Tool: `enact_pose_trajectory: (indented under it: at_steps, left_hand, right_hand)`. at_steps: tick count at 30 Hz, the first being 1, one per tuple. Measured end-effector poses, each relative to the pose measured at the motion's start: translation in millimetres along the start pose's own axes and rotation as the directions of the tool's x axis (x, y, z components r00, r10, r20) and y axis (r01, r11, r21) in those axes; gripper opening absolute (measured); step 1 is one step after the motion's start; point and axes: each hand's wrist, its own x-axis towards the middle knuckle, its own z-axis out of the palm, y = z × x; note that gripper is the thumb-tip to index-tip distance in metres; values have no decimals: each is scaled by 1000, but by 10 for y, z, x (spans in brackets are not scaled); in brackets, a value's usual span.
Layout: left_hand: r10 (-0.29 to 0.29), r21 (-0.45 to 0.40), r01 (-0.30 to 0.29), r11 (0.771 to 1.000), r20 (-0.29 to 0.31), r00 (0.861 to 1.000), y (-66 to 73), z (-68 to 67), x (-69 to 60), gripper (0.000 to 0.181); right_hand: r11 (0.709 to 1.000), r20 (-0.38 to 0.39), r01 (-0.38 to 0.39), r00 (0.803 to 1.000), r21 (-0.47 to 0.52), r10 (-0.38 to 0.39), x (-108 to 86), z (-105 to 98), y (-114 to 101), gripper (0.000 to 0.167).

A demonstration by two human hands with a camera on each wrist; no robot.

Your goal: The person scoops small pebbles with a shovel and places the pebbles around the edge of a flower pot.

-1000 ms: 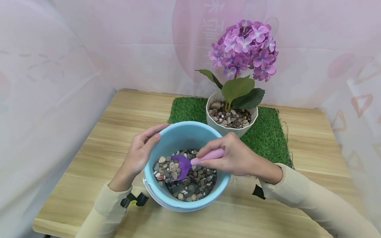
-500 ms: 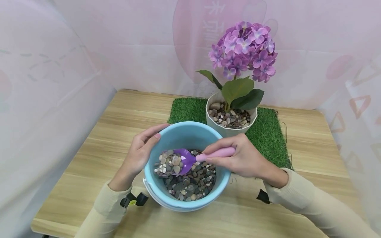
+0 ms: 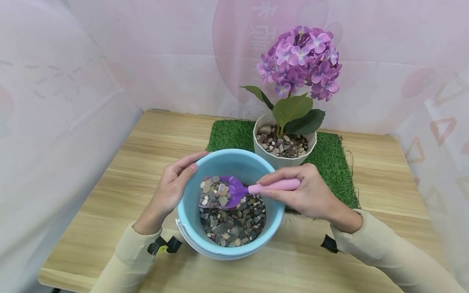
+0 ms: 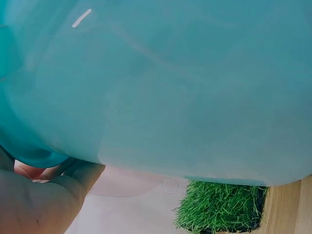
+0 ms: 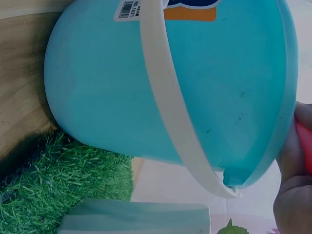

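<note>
Head, bucket: the bucket (image 3: pixel 234 169) stands on the tabletop (image 3: pixel 110 203) between its near edge and the mat (image 3: pixel 329 162), stones (image 3: pixel 234 228) in its bottom.
Head, left hand: the left hand (image 3: pixel 172 187) grips the bucket's left rim, thumb at the top edge, fingers round the outside.
Head, right hand: the right hand (image 3: pixel 307 193) pinches the pink grip of the scoop (image 3: pixel 238 190).
Head, scoop: its purple blade, heaped with stones, is over those in the bucket.
Head, pot: the pot (image 3: pixel 275 162) sits behind on the mat, toward the tabletop's back edge, with a flower (image 3: pixel 300 61).
Left wrist, bucket: its wall fills most; the left hand's fingers wrap it.
Right wrist, bucket: white bail (image 5: pixel 163 83) and barcode label (image 5: pixel 128 9) show; whether the right hand touches the rim, I cannot tell.
</note>
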Motion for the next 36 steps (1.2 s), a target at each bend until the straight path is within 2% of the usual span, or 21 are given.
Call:
enact_pose_trajectory:
  at_steps: [7,17,36]
  left_hand:
    - [-6,7,6,1000,1,1000,9,-2,4,40]
    - [-18,5,18,1000,-5,1000,14,-5,0,40]
    - [-19,14,19,1000,-6,1000,5,0,-4,40]
  right_hand:
    - [999,-37,-28,999,34,29,-75,-81,-36,23]
    - [996,-75,78,994,51,-74,-133,-147,-52,29]
    - [990,-135,131,983,55,-123,-255,-312,-76,31]
